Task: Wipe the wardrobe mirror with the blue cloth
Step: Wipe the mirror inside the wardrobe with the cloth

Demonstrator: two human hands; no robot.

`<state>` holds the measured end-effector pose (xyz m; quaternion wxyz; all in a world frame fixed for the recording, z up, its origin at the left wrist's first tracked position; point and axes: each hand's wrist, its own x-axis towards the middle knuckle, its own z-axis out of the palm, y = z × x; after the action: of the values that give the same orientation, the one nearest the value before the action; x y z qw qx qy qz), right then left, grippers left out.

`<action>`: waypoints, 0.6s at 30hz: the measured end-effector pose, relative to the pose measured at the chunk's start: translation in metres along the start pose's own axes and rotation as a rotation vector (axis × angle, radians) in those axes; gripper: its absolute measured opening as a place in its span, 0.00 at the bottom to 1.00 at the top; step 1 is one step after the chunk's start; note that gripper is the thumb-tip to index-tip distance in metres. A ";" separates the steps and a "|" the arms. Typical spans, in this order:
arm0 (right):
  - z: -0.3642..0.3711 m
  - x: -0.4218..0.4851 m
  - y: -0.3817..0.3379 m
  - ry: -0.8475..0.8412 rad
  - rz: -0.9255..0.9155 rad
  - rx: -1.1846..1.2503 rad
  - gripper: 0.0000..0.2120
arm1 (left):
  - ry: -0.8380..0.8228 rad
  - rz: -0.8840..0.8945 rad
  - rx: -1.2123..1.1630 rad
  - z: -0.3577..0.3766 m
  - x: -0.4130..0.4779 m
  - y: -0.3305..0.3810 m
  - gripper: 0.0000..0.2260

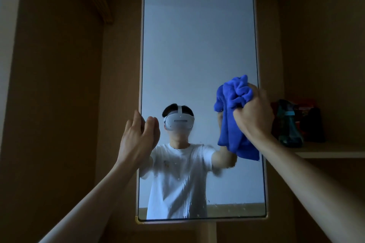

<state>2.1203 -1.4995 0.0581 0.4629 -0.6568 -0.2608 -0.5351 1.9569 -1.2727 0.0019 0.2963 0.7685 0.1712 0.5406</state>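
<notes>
Both my bare forearms reach up from the bottom corners. My right grip [253, 112] is closed tight around a bunched blue cloth [233, 108], with the fingers curled into its folds. The crumpled top of the cloth sticks out above my knuckles and the loose end hangs down below my wrist. The cloth lies against the mirror [197, 55] at its right edge, about halfway up the glass.

My left grip [141, 134] holds nothing. Its fingers are nearly straight and close together, and the tips touch the mirror at its left edge, a little lower than the cloth.

The mirror is tall and narrow, in a thin pale frame, and is set in brown wardrobe panels. Wet streaks and drops [185, 193] mark the lower part of the glass. The reflection shows a person in a white T-shirt and a white headset, and a ceiling vent at the top.

Further right, a shelf [335, 153] carries a dark spray bottle [290, 124] and some dim items I cannot make out.
</notes>
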 end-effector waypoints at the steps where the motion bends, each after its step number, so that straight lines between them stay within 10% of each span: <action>1: 0.004 -0.003 -0.010 -0.019 -0.007 -0.005 0.13 | 0.000 0.004 -0.018 0.000 0.000 0.000 0.20; 12: 0.059 -0.056 -0.125 -0.146 -0.092 0.031 0.20 | 0.044 -0.013 -0.102 0.007 -0.001 -0.009 0.14; 18: 0.088 -0.082 -0.166 -0.161 -0.170 -0.006 0.18 | -0.031 -0.075 -0.297 -0.007 -0.008 -0.006 0.28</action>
<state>1.9980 -1.3361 0.0359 0.3917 -0.6744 -0.3502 -0.5187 1.9475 -1.2711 -0.0056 0.4292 0.7177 0.1131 0.5365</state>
